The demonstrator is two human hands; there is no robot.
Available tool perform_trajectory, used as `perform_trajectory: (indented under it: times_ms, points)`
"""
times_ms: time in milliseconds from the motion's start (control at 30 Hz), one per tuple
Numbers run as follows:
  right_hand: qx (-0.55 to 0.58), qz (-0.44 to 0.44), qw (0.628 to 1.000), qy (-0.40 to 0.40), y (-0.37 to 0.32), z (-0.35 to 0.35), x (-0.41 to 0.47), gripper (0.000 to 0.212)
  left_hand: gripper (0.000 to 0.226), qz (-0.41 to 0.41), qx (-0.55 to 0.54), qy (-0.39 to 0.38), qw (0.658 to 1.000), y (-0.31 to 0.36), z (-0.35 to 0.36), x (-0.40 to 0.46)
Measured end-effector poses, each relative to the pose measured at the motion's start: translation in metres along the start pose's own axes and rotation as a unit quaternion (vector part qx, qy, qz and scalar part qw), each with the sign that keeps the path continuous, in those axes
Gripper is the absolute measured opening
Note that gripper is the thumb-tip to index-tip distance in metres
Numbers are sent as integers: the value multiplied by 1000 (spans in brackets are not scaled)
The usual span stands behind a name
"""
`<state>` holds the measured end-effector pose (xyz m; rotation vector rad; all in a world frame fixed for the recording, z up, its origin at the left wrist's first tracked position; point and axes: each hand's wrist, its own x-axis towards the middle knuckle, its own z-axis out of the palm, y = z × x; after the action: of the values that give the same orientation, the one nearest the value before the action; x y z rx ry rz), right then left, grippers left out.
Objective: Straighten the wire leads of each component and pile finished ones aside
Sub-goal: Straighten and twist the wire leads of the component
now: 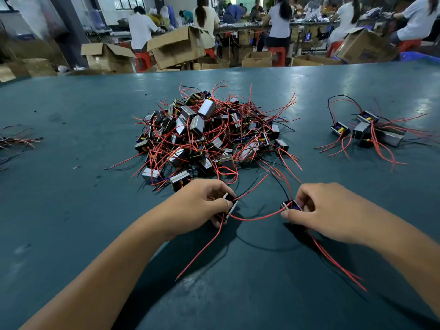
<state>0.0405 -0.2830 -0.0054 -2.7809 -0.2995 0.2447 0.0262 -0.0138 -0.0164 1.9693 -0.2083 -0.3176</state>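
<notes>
Sitting at the far left edge of the green table (71, 115), well to the left of the big heap (204, 136), is a small bunch of loose wires (16, 139), red and dark, cut off by the frame. The big heap lies in the middle of the table: many small boxy parts with red and black wires tangled through one another. Just in front of the heap, the left hand (202, 203) curls its fingers and thumb round one part (229, 206), gripping it just above the table; red wires run from it toward the person and across to the right. Right of that, still in front of the heap, the right hand (316, 210) pinches a second part (289, 206) between thumb and curled fingers, and two long red wires trail from under it toward the person. A red wire sags between the two held parts. Farther right of the heap, well apart from it, lies a small pile (367, 132) of a few parts with their red wires fanned out.
</notes>
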Motion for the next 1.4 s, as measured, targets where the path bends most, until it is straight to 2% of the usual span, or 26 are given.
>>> perform_trajectory:
  times_ms: [100,167,267,433,600,767,967,1067,1233,1400]
  points:
    - [39,10,998,40,-4,2,2,29,13,18,-35,-4,999,1,5,0]
    - [156,14,986,52,-5,-1,2,22,16,42,-53,0,998,1,8,0]
    - [343,19,939,31,-10,0,2,22,17,60,-81,12,995,2,15,1]
    - [488,4,873,-27,-17,4,3,26,17,52,-130,64,988,1,20,4]
    - [597,23,798,-78,-18,0,3,16,29,21,-197,78,977,1,22,6]
    - [588,33,808,-39,-21,4,4,16,28,30,-220,64,973,4,21,4]
    - [578,-9,816,0,-24,6,3,25,22,40,-205,42,977,3,26,3]
    - [576,-23,817,4,-26,10,3,26,26,53,-208,49,975,5,27,3]
    - [574,-13,818,-7,-31,15,1,24,30,60,-271,44,960,8,33,1]
    - [612,-3,791,-16,-35,20,1,23,27,56,-297,35,953,7,39,3]
